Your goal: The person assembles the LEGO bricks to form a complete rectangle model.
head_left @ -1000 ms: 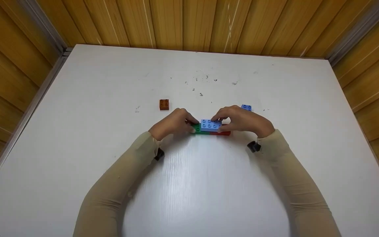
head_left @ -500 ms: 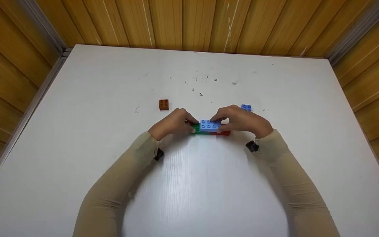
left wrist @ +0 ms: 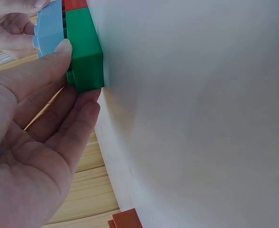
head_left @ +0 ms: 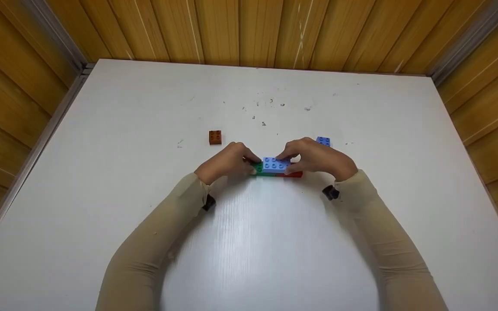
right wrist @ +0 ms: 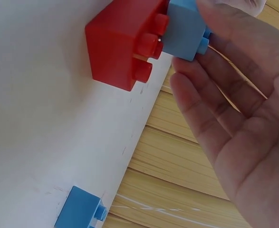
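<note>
A green brick (left wrist: 86,52) and a red brick (right wrist: 120,42) stand end to end on the white table. Over their inner ends lies a light blue brick (head_left: 270,166) with two rows of studs, bridging the joint. In the left wrist view, studs show along the seam beneath it. My left hand (head_left: 229,160) holds the green brick's outer end, thumb at its studded top edge and fingers on the far side. My right hand (head_left: 318,157) pinches the right end of the light blue brick between thumb and fingertips, above the red brick, whose outer studs are exposed.
Farther back on the table (head_left: 249,242), a brown brick (head_left: 215,137) lies to the left. A smaller blue brick (head_left: 324,141) sits behind my right hand, partly covered by it in the head view. Wood-patterned panels (head_left: 257,34) rise beyond the table's back edge.
My right wrist has shifted very slightly left. Both hands keep their holds, and the bricks look almost unchanged.
</note>
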`<move>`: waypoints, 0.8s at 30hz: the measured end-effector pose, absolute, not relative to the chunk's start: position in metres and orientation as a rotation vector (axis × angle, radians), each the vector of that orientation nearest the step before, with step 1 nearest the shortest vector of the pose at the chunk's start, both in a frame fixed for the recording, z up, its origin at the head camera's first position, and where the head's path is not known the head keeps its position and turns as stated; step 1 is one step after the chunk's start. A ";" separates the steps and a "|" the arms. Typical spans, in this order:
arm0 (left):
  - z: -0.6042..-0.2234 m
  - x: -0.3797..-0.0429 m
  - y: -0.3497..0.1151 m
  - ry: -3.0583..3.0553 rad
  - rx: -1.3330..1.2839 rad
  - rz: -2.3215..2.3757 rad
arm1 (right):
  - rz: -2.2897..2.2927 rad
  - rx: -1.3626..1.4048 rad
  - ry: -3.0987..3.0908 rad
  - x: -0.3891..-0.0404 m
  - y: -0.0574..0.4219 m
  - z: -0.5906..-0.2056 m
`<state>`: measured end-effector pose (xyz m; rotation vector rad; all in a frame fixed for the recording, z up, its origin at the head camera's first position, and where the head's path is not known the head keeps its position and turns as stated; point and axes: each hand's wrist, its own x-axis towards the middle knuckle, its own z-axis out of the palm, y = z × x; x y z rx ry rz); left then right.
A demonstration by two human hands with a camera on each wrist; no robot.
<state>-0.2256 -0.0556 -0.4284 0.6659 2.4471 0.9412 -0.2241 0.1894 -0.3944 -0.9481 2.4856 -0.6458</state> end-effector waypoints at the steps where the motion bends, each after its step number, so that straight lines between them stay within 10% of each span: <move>1: -0.428 -0.225 -0.056 2.452 0.673 0.945 | -0.657 -0.949 2.482 -0.224 0.189 -0.395; 24: -0.427 -0.226 -0.054 2.442 0.642 0.922 | -0.657 -0.785 2.489 -0.222 0.181 -0.394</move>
